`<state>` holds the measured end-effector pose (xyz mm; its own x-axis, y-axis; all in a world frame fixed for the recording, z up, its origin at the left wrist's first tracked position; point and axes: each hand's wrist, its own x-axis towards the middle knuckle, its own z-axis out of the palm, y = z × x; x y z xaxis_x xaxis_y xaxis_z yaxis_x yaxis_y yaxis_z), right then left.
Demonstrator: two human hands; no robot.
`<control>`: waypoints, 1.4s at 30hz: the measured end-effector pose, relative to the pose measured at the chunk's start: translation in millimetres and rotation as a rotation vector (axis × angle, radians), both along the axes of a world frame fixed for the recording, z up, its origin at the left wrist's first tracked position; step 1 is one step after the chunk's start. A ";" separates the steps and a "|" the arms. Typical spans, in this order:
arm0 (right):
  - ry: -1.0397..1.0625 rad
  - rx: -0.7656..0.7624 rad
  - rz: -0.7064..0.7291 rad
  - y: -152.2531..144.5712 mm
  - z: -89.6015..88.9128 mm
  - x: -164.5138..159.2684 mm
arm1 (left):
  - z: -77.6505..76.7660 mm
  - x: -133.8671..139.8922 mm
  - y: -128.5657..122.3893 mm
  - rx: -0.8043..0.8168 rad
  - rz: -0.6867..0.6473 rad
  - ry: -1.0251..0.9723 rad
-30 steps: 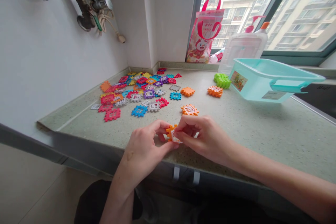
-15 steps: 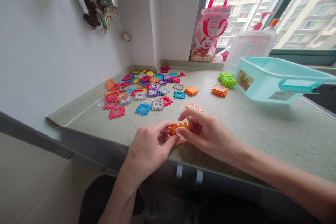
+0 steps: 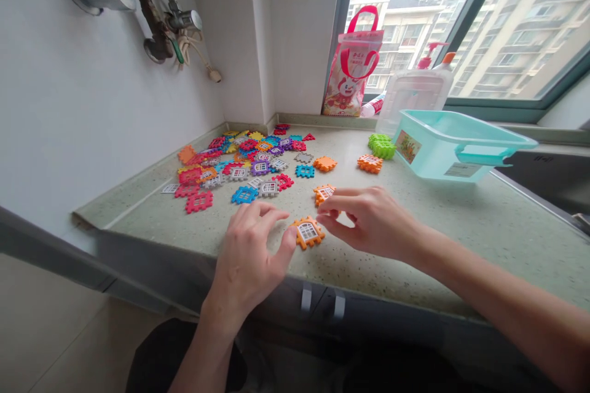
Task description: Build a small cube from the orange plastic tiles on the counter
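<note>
An orange building tile [image 3: 308, 232] with a white arched window insert lies on the counter near its front edge. My left hand [image 3: 251, 245] is open to the left of it, fingers apart, thumb tip close by the tile's left edge; whether they touch I cannot tell. My right hand [image 3: 371, 215] is open on the other side, thumb and fingers apart with nothing seen between them. Its fingertips overlap the right part of a second orange tile with a white window [image 3: 324, 193], just behind the first one.
A heap of colourful interlocking tiles [image 3: 260, 167] covers the counter's left back. Orange tiles [image 3: 369, 163] and stacked green tiles [image 3: 381, 146] lie near a turquoise bin [image 3: 465, 141]. Behind stand a clear jug [image 3: 412, 95] and a pink bag [image 3: 350, 83]. A sink [image 3: 548, 187] is at right.
Both hands have let go of the orange tile with the window insert, which now lies flat. They have moved apart, and the view has shifted slightly right.
</note>
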<state>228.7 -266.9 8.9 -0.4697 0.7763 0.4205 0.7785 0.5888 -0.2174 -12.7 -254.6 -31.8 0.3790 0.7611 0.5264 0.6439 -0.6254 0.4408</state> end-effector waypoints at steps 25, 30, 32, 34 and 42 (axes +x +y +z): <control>0.339 -0.162 0.038 65.6 -22.9 48.8 | -0.6 -0.2 0.6 -0.037 -0.089 0.455; 0.358 -0.297 0.040 66.0 -29.7 49.6 | -0.8 -8.4 -1.4 -0.059 -0.167 0.380; 0.359 -0.319 0.050 63.4 -29.5 50.9 | 6.5 -12.5 3.1 -0.076 -0.260 0.342; 0.330 -0.321 0.060 60.1 -28.8 51.1 | 20.6 -14.1 16.2 -0.055 -0.368 0.332; 0.182 -0.213 -0.010 52.6 -23.3 43.2 | 58.7 37.3 126.7 0.178 -0.595 0.523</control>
